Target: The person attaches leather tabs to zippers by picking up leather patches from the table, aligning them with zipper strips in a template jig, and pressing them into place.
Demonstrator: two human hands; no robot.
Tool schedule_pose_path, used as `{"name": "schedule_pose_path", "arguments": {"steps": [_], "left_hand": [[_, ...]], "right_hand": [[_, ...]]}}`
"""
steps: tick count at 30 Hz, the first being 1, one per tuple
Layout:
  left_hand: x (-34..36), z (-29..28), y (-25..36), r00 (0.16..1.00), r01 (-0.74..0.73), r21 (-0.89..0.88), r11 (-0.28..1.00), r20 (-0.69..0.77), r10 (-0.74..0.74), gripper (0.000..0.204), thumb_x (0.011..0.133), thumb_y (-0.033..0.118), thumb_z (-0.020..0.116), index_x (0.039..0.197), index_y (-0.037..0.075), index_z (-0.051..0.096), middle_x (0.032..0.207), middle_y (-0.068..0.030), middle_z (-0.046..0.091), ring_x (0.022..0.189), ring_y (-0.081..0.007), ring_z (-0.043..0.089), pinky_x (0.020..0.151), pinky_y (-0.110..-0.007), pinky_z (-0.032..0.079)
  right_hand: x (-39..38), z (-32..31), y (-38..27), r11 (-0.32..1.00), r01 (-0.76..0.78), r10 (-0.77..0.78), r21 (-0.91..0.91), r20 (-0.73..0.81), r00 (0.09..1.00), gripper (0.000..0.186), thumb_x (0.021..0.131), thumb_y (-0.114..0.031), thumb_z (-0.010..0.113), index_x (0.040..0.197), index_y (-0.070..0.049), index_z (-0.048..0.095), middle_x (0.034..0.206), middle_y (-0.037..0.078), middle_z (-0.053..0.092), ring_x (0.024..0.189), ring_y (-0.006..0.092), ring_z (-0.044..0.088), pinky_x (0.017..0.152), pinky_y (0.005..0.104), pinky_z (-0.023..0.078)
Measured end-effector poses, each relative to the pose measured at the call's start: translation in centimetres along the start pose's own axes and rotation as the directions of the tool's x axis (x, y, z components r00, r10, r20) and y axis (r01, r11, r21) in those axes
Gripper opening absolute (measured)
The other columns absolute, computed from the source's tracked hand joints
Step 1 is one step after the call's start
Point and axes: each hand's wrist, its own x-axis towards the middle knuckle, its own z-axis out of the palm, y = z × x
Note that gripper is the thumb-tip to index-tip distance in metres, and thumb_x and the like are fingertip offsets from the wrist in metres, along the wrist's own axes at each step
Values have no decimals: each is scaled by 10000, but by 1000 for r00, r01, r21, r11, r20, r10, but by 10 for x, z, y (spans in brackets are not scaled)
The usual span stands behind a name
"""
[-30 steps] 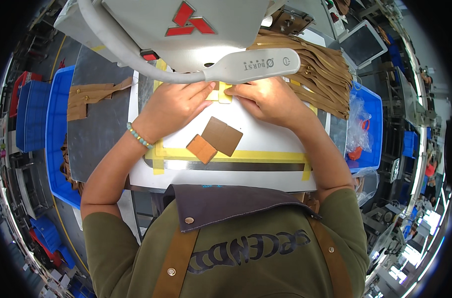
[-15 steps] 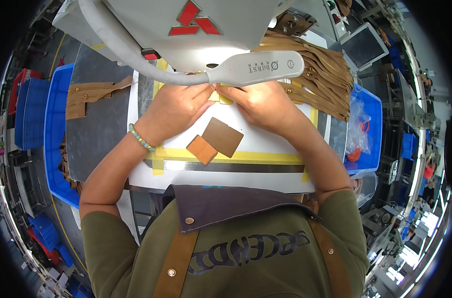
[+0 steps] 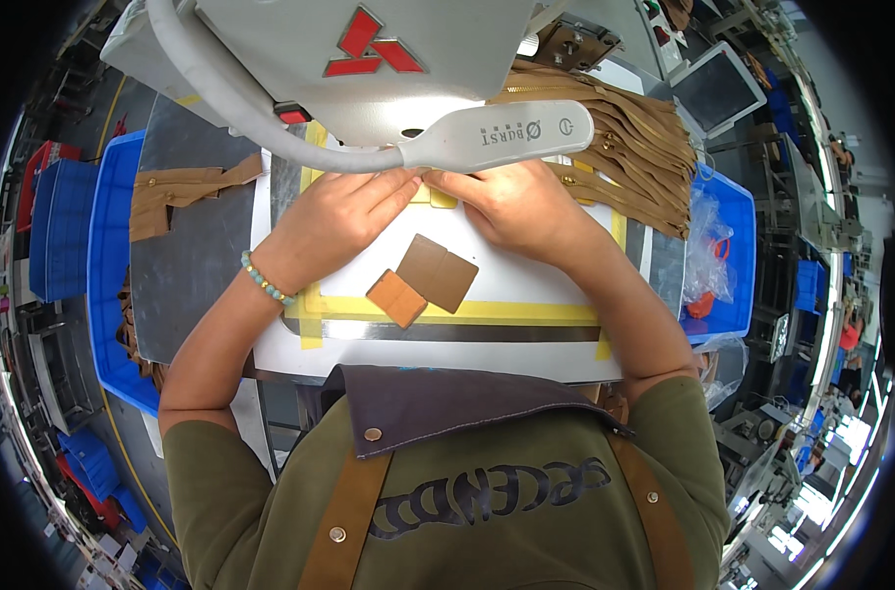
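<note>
Both hands meet under the sewing machine's head (image 3: 447, 79) and the white lamp (image 3: 507, 135). My left hand (image 3: 344, 211), with a bead bracelet at its wrist, has its fingers pressed together and pointing right; the thumb is tucked out of sight. Beside it, my right hand (image 3: 516, 211) is closed, index finger and thumb drawn in. Whatever lies between the fingertips is small and mostly hidden. A yellow piece (image 3: 442, 199) shows just below the right fingertips. Nearer me, two brown rectangular pieces (image 3: 438, 272) and an orange-brown piece (image 3: 396, 298) lie on the white work surface (image 3: 526, 285).
Brown zipper strips (image 3: 625, 147) are heaped at the right, and a brown fabric piece (image 3: 187, 192) lies left. Blue bins (image 3: 113, 265) flank the table; the right bin (image 3: 738, 236) holds clear plastic. Yellow tape (image 3: 467, 312) borders the work surface.
My left hand has shifted slightly left and flattened, its thumb now hidden beneath. The right hand has barely moved. The pieces lying nearer me stay where they were.
</note>
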Motion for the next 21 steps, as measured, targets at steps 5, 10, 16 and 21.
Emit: {"name": "schedule_pose_path", "arguments": {"steps": [5, 10, 16, 21], "left_hand": [[4, -2, 4, 1000, 30, -6, 1000, 3, -30, 386, 864, 66, 694, 1246, 47, 749, 1196, -64, 765, 985, -213, 722, 821, -346, 608], [6, -3, 5, 998, 56, -14, 998, 6, -56, 366, 861, 52, 685, 1221, 48, 747, 1159, -65, 764, 955, -212, 717, 815, -343, 608], [6, -3, 7, 996, 80, -30, 996, 52, -78, 329, 894, 38, 660, 1213, 14, 737, 1227, -72, 739, 1172, -220, 683, 1002, -379, 552], [5, -2, 7, 996, 81, -45, 996, 46, -79, 319, 884, 37, 672, 1193, 4, 742, 1221, -79, 737, 1162, -217, 684, 993, -372, 555]], "right_hand": [[-1, -4, 1, 1000, 0, 0, 15, -20, 1000, 342, 830, -1, 689, 1159, -56, 767, 1135, 98, 729, 1040, 333, 703, 880, 458, 582], [-2, -23, -1, 982, -134, 125, 136, 70, 990, 285, 873, 5, 696, 1149, -17, 763, 1117, 141, 733, 1031, 366, 701, 876, 475, 578], [1, -33, -5, 990, -100, 90, 104, 95, 991, 183, 884, -27, 707, 1052, 8, 772, 1051, 135, 744, 995, 360, 711, 851, 469, 582], [0, -35, -7, 995, -66, 59, 75, 89, 994, 174, 879, -37, 709, 1034, 12, 770, 1030, 124, 744, 987, 348, 715, 846, 468, 582]]}}
